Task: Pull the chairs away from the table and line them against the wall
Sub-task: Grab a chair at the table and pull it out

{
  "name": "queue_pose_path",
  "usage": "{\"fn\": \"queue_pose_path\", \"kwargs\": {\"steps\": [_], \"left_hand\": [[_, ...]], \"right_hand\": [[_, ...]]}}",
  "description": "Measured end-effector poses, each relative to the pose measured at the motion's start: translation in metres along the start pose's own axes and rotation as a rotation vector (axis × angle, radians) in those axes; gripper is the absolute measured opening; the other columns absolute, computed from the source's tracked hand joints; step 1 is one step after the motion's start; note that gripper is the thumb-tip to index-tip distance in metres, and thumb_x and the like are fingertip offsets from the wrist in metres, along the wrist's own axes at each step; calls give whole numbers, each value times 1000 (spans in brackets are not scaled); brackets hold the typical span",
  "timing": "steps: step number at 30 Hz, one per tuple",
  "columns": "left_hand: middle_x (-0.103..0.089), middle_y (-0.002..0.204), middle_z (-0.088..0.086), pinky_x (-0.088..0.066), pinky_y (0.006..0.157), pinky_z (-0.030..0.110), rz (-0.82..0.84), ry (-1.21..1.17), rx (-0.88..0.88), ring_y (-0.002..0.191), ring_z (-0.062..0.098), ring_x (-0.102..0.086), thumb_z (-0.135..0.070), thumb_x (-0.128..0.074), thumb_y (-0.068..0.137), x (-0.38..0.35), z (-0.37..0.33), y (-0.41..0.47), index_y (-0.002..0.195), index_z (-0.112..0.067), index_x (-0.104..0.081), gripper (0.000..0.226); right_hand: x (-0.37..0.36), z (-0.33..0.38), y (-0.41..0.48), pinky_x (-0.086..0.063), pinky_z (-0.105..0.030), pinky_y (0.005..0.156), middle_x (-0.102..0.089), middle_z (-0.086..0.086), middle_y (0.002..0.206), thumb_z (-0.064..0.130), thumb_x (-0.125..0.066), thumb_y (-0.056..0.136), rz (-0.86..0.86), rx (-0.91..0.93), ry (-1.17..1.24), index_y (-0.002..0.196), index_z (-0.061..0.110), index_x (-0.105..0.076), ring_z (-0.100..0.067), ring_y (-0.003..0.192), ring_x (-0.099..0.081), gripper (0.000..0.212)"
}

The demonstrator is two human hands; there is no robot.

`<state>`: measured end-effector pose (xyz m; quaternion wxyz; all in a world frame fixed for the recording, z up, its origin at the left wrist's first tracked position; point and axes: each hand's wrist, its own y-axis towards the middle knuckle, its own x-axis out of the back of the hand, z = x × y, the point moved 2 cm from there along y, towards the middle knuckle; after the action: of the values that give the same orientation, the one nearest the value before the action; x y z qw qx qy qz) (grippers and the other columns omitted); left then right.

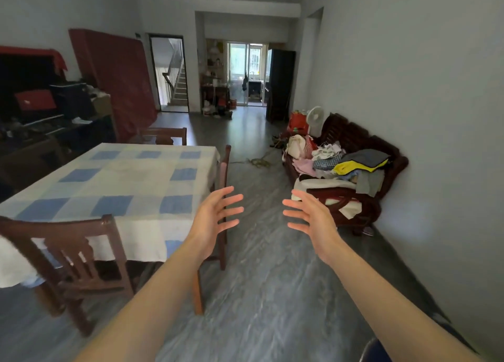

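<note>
Two bare arms reach forward from the bottom of the view, both hands empty with fingers spread wide, palms turned toward each other. The left hand hangs in the air just in front of a dark wooden chair pushed in at the right-hand edge of the table; whether the fingers touch the chair back cannot be told, and they grip nothing. The right hand is held apart from the left, over open floor, grasping nothing.

The table is covered by a white cloth with blue squares that hangs over its edges. A second wooden chair is tucked in at the near edge of the table, close to its left corner, its slatted back facing the viewer. A third chair sits at the far edge, only its top rail showing above the cloth.

The grey floor runs between the table and a plain white wall on the right. Against that wall stands a dark wooden bench sofa heaped with folded clothes, with a small white fan at its far end.
</note>
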<state>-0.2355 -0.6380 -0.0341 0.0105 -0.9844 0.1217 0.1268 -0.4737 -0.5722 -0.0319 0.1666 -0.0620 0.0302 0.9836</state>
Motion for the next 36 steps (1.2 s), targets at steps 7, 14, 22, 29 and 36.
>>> {"fn": "queue_pose_path", "kwargs": {"steps": [7,14,22,29,36], "left_hand": [[-79,112,5,-56,74,36,-78,-30,55,87,22,-74,-34,-44,106,-15,27,214,126,-18,-66,34],[-74,127,8,-49,94,46,-71,-310,84,112,28,-72,-50,-29,106,-19,62,391,136,-22,-59,50],[-73,130,3,-49,89,44,-347,-354,28,115,27,-69,-51,-27,106,-20,90,561,138,-24,-59,53],[-71,131,10,-48,87,42,-661,-372,-66,106,29,-67,-41,-29,108,0,123,662,139,-16,-59,49],[-74,115,11,-51,69,28,-1036,-288,-207,81,17,-72,-25,-35,109,27,162,724,130,-6,-62,39]], "right_hand": [[5,-9,208,-60,-35,72,-78,-4,111,30,-47,108,-47,-46,-21,122,25,-67,-18,89,-76,25],[8,-43,415,-57,-45,88,-75,-10,122,43,-37,108,44,-148,200,130,21,-61,-29,113,-72,40],[-23,-58,655,-53,-48,98,-73,-7,128,50,-27,109,270,-207,180,138,22,-59,-26,121,-67,52],[-86,-112,802,-53,-48,98,-74,-7,127,51,-26,109,472,-297,82,137,21,-59,-25,120,-68,53],[-152,-176,912,-52,-47,99,-74,-7,126,49,-29,109,693,-345,14,138,19,-59,-23,117,-70,51]]}}
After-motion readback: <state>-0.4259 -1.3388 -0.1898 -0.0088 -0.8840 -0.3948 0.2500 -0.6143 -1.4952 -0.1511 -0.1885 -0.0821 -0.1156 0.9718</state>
